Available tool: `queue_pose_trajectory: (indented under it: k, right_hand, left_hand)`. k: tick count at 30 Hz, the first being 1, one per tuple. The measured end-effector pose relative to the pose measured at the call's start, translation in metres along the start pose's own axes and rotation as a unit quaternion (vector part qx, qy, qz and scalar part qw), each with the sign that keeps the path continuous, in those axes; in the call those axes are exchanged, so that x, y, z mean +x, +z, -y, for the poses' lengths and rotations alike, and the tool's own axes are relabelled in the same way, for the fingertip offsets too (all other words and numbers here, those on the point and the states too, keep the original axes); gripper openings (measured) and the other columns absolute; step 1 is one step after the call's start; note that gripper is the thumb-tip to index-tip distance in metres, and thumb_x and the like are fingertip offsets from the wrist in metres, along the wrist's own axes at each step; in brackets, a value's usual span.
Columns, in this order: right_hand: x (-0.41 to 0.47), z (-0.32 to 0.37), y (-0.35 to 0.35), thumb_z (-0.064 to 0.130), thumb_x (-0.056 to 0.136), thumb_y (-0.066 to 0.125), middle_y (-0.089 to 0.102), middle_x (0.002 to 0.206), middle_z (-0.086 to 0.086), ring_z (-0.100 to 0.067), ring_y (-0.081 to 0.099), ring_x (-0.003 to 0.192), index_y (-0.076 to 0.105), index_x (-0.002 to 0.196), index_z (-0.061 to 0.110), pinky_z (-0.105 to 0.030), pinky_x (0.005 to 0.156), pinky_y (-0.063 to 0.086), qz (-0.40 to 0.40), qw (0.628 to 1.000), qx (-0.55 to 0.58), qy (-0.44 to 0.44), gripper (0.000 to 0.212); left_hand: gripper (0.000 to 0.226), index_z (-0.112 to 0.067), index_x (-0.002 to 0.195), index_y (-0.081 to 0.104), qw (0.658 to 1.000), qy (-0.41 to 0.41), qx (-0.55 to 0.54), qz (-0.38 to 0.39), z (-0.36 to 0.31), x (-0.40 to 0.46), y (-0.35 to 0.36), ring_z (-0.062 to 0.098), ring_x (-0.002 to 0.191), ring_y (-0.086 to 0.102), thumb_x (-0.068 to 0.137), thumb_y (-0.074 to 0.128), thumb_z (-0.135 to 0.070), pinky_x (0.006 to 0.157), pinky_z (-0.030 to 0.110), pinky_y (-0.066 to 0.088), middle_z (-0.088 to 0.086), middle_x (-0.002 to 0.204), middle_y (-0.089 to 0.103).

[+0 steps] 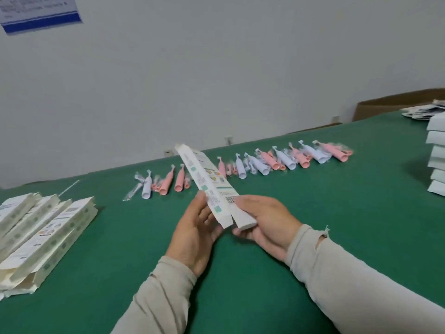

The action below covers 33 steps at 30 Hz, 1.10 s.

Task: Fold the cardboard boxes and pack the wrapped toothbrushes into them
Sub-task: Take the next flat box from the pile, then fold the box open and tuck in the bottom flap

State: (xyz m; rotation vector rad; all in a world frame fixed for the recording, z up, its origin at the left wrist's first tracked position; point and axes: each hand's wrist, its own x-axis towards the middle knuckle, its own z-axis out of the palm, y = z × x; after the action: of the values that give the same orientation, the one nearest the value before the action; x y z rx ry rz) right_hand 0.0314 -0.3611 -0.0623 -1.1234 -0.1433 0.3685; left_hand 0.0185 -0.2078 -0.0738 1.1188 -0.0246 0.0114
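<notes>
green table [313, 213], pale wall [216, 68]

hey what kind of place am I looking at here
Probably a small packing workshop: a green table holds a row of wrapped toothbrushes, piled boxes, and both hands hold another box.

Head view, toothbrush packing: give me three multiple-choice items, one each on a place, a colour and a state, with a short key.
1. Where do the folded boxes lie?
A. Table's left side
B. Inside the brown carton
C. Among the toothbrushes

2. What colours are the wrapped toothbrushes?
A. Green and yellow
B. Pink and white
C. All black

3. How is the long box held?
A. Lying flat, untouched
B. By the left hand only
C. By both hands, raised

Key: 1 A, they are heaped at the left edge; 2 B, the row shows both colours; 3 C, the left hand and right hand grip its near end.
</notes>
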Motion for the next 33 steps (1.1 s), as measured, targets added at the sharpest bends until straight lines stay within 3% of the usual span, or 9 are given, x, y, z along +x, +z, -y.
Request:
queue_pose_trajectory:
  k: [4, 8, 11, 16, 21, 23, 25, 28, 33]
  right_hand:
    - [-0.01, -0.002, 0.016, 0.028, 0.101, 0.056, 0.06, 0.056, -0.004, -0.01, 0.047, 0.04, 0.074, 0.086, 0.009, -0.027, 0.052, 0.054, 0.087, 0.995, -0.033, 0.039, 0.03]
    - [-0.01, -0.014, 0.026, 0.025, 0.102, 0.051, 0.061, 0.059, -0.004, -0.013, 0.051, 0.045, 0.068, 0.087, 0.01, -0.03, 0.059, 0.057, 0.041, 0.994, -0.098, 0.038, 0.027]
    - [-0.003, -0.017, 0.023, 0.034, 0.104, 0.045, 0.065, 0.068, 0.0, -0.014, 0.059, 0.057, 0.067, 0.092, 0.01, -0.037, 0.068, 0.059, -0.029, 0.989, -0.144, 0.002, 0.035]
    - [-0.005, -0.015, 0.018, 0.038, 0.096, 0.061, 0.07, 0.076, 0.002, -0.013, 0.064, 0.065, 0.063, 0.101, 0.016, -0.039, 0.073, 0.058, -0.027, 0.953, -0.287, -0.09, 0.023]
    - [-0.011, -0.025, 0.029, 0.012, 0.098, 0.061, 0.073, 0.081, -0.012, -0.021, 0.066, 0.065, 0.063, 0.098, 0.0, -0.039, 0.072, 0.062, 0.026, 0.983, -0.176, -0.035, 0.012]
    - [-0.014, -0.022, 0.031, 0.012, 0.098, 0.061, 0.069, 0.075, -0.011, -0.017, 0.061, 0.057, 0.061, 0.087, 0.001, -0.032, 0.065, 0.062, 0.051, 0.992, -0.114, 0.005, 0.015]
    - [-0.016, -0.022, 0.03, 0.016, 0.095, 0.067, 0.067, 0.077, -0.008, -0.018, 0.058, 0.056, 0.064, 0.081, 0.004, -0.03, 0.062, 0.06, 0.048, 0.99, -0.13, -0.007, 0.018]
    - [-0.015, -0.029, 0.031, 0.029, 0.088, 0.074, 0.066, 0.075, 0.007, -0.007, 0.056, 0.061, 0.067, 0.087, 0.015, -0.028, 0.068, 0.052, -0.005, 0.952, -0.289, -0.102, 0.016]
    - [-0.015, -0.04, 0.037, 0.051, 0.064, 0.071, 0.059, 0.085, 0.034, 0.006, 0.055, 0.064, 0.053, 0.082, 0.031, -0.011, 0.061, 0.04, -0.037, 0.89, -0.408, -0.201, 0.032]
  left_hand:
    - [0.059, -0.008, 0.114, 0.071, 0.989, -0.03, -0.127, 0.066, -0.009, -0.002, -0.007, 0.033, 0.099, 0.068, 0.075, 0.076, -0.052, 0.079, 0.045, 0.058, 0.019, 0.119, 0.066]
    - [0.029, -0.022, 0.096, 0.079, 0.989, 0.007, -0.147, 0.032, -0.012, -0.004, -0.005, 0.021, 0.075, 0.067, 0.091, 0.06, -0.044, 0.066, 0.037, 0.056, 0.005, 0.087, 0.069]
    - [0.023, -0.021, 0.11, 0.071, 0.986, 0.047, -0.156, -0.046, -0.007, 0.002, -0.011, 0.015, 0.071, 0.07, 0.1, 0.051, -0.027, 0.064, 0.034, 0.058, 0.0, 0.098, 0.076]
    - [0.038, -0.011, 0.136, 0.053, 0.987, 0.04, -0.073, -0.137, -0.005, 0.004, -0.016, 0.033, 0.094, 0.067, 0.099, 0.051, -0.018, 0.094, 0.064, 0.05, 0.024, 0.12, 0.067]
    - [0.034, -0.019, 0.095, 0.081, 0.99, -0.009, -0.142, -0.019, -0.009, -0.007, -0.015, 0.03, 0.098, 0.072, 0.093, 0.05, -0.03, 0.078, 0.046, 0.06, 0.015, 0.104, 0.074]
    - [0.031, -0.017, 0.095, 0.082, 0.981, -0.019, -0.191, 0.015, -0.013, -0.011, -0.015, 0.027, 0.102, 0.072, 0.087, 0.058, -0.036, 0.077, 0.04, 0.06, 0.014, 0.11, 0.073]
    - [0.033, -0.011, 0.096, 0.079, 0.977, -0.021, -0.21, 0.016, -0.013, -0.012, -0.013, 0.024, 0.084, 0.071, 0.084, 0.063, -0.037, 0.076, 0.041, 0.059, 0.009, 0.094, 0.071]
    - [0.034, -0.011, 0.092, 0.059, 0.971, -0.019, -0.235, -0.047, -0.012, -0.007, -0.011, 0.019, 0.061, 0.056, 0.081, 0.068, -0.041, 0.081, 0.04, 0.058, 0.003, 0.073, 0.054]
    - [0.042, -0.013, 0.094, 0.048, 0.953, 0.004, -0.271, -0.131, -0.014, 0.0, -0.018, 0.017, 0.061, 0.051, 0.086, 0.067, -0.049, 0.069, 0.033, 0.058, 0.002, 0.07, 0.048]
